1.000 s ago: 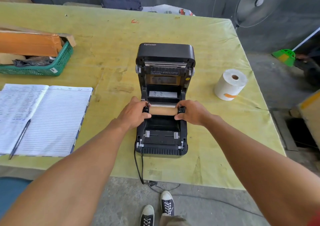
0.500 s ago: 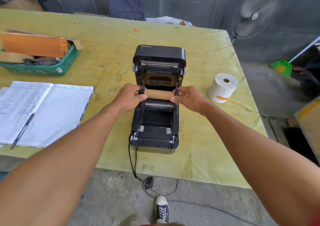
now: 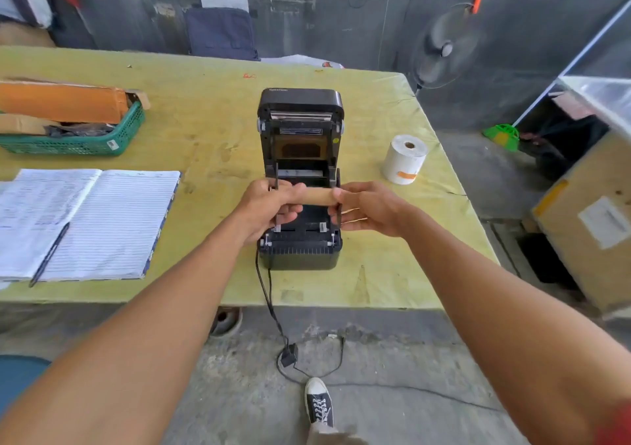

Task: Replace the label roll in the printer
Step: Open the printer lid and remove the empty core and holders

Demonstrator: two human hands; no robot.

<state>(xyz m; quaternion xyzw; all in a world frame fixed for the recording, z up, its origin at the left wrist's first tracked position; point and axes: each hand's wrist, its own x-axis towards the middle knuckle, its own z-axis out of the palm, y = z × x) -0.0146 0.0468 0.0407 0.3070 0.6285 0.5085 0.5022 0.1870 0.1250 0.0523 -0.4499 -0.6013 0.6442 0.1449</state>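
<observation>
Empty cardboard core (image 3: 317,196) held level above the open printer (image 3: 300,178), long axis left to right, gripped at its ends by left hand (image 3: 269,205) and right hand (image 3: 368,211), fresh label roll (image 3: 404,163) stood upright on the surface (image 3: 205,130).

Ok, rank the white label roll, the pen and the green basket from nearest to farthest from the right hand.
From the right hand:
1. White label roll, just beyond it, on the table's right side.
2. Pen, far left, lying on the open notebook.
3. Green basket, far left, toward the back of the table.

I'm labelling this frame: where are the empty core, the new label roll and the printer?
empty core (image 3: 317,196): head view, bare cardboard middle.
new label roll (image 3: 401,164): head view, white side.
printer (image 3: 300,98): head view, raised lid.
</observation>
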